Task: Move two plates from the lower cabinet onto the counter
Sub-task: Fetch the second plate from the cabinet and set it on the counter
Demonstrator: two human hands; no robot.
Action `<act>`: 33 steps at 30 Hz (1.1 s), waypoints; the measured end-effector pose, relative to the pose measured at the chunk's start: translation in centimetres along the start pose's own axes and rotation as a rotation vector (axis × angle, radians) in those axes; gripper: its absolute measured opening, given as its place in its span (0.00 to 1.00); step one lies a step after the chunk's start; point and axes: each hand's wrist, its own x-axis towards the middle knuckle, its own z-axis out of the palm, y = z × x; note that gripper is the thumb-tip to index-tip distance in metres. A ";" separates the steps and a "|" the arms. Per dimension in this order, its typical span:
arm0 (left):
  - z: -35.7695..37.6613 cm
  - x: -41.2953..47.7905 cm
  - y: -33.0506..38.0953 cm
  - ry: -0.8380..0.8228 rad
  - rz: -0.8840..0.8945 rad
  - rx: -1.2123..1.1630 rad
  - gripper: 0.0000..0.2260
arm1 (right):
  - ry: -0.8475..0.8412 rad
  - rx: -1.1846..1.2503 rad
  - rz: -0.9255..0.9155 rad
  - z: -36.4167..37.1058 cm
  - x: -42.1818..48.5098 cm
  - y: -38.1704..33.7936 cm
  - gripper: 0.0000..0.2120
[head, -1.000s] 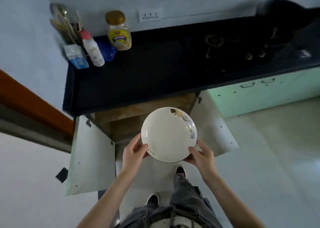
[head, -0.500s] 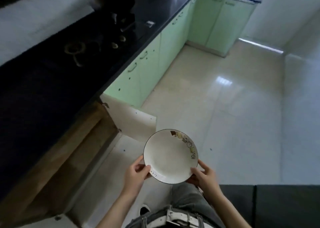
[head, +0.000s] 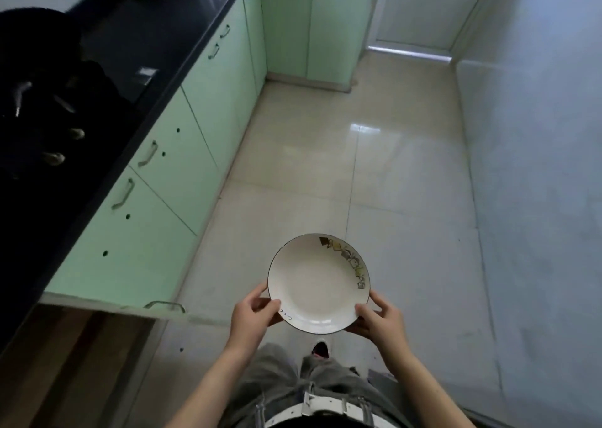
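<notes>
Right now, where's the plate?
In the head view, low centre: the plate is held over the floor between the left hand and right hand, right of the counter.

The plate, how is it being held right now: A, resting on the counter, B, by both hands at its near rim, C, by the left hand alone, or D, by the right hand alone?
B: the plate is above the floor with the left hand and the right hand each in a grip on its near rim.
</notes>
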 end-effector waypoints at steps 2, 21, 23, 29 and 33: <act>0.9 3.0 2.6 0.039 0.010 0.011 0.17 | -0.019 -0.011 -0.006 0.8 3.3 -3.2 0.27; 4.9 43.6 31.1 -0.017 0.073 0.032 0.20 | -0.008 0.001 -0.057 16.3 38.7 -32.7 0.27; 6.8 47.5 34.3 -0.045 0.077 0.045 0.20 | 0.031 0.006 -0.068 16.4 42.0 -35.9 0.26; 13.1 60.4 41.1 -0.035 0.058 0.049 0.21 | 0.021 0.005 -0.071 16.6 55.1 -45.3 0.24; 17.2 68.5 47.3 0.059 0.045 -0.001 0.22 | -0.064 -0.051 -0.059 17.3 65.7 -54.0 0.23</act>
